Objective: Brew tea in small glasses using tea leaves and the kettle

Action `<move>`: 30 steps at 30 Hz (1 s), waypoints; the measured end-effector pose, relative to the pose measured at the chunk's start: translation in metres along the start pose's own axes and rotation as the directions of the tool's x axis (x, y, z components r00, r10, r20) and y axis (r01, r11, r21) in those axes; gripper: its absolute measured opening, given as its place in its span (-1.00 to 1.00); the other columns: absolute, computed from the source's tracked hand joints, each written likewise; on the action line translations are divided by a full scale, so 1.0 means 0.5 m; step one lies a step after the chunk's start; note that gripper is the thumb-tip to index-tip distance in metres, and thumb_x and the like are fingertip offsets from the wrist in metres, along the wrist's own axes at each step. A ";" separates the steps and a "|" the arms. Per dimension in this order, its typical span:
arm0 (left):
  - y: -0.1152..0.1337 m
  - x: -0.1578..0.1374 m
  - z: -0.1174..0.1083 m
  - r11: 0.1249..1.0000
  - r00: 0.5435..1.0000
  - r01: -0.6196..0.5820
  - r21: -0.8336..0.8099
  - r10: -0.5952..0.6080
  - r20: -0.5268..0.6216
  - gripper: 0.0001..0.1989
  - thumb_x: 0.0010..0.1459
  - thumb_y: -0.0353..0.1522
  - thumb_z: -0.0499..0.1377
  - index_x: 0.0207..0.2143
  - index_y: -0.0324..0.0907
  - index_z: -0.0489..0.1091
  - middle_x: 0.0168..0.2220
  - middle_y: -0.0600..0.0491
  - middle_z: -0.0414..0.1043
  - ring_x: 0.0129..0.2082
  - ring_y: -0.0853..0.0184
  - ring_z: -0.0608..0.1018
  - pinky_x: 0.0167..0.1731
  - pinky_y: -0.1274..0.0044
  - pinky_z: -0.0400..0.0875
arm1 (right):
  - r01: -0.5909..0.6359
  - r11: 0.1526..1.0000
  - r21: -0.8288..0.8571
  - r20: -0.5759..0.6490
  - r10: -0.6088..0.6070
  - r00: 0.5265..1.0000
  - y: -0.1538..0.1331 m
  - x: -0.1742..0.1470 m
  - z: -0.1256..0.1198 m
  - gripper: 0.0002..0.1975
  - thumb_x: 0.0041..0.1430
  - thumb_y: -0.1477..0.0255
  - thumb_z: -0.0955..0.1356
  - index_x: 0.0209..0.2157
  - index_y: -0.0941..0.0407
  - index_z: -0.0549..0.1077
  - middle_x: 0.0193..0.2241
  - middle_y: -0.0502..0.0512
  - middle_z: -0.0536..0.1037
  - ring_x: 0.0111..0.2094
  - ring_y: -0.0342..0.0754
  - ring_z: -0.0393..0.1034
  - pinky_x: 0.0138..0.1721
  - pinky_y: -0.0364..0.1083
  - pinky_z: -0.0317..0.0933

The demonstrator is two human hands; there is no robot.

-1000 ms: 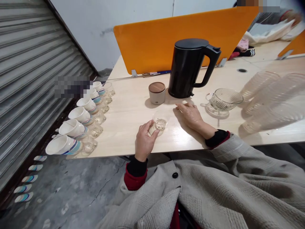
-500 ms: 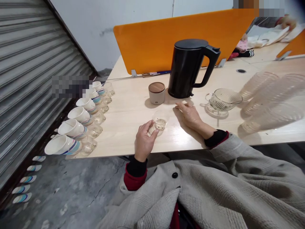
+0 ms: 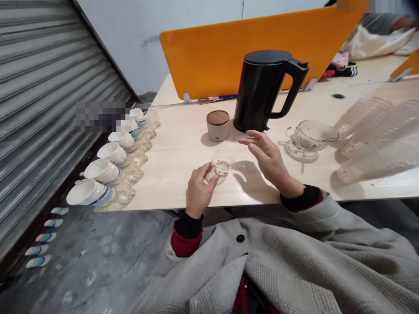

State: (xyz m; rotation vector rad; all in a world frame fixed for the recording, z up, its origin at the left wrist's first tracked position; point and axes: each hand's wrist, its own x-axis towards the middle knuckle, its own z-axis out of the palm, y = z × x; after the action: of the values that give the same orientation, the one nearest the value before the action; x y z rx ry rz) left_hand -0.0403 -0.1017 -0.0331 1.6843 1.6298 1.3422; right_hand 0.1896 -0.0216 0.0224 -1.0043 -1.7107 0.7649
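Note:
A small clear plastic cup (image 3: 222, 165) with dark bits at its bottom stands on the table. My left hand (image 3: 200, 186) grips its left side between thumb and fingers. Raised above the table to the right of the cup, my right hand (image 3: 266, 158) has its fingers apart and holds nothing. Behind the cup is a grey canister (image 3: 218, 129) with a wooden lid. A black electric kettle (image 3: 258, 96) stands beyond my right hand. Farther right, a ribbed glass cup (image 3: 312, 137) with dark bits in it rests on a glass saucer (image 3: 301, 153).
White striped mugs (image 3: 103, 171) and clear cups with dark bits (image 3: 124, 192) line the table's left edge. Stacks of clear plastic cups (image 3: 379, 157) lie at the right. An orange divider (image 3: 209, 65) crosses the back. Another person's sleeve (image 3: 379, 24) shows at the far right.
My right hand has lifted off the table and its fingers have risen and spread. My left hand stays on the plastic cup. The view has shifted slightly.

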 end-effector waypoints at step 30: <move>0.010 0.013 -0.001 0.761 0.972 -0.152 0.630 -0.002 0.237 -0.47 0.46 -0.28 0.00 0.41 -0.20 0.26 0.51 -0.22 0.13 0.53 -0.14 0.13 0.45 -0.14 -0.04 | 0.161 0.600 -0.784 0.354 0.219 0.909 0.059 -0.105 0.038 -0.18 0.48 0.00 0.07 0.52 0.26 0.09 0.52 0.38 0.03 0.56 0.32 -0.16 0.50 0.41 -0.17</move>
State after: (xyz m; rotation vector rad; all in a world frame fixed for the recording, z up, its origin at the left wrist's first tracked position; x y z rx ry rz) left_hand -0.0392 -0.0968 -0.0267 2.2051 2.0389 0.5827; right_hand 0.1897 -0.0553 -0.0310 -1.5548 -2.5309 0.1636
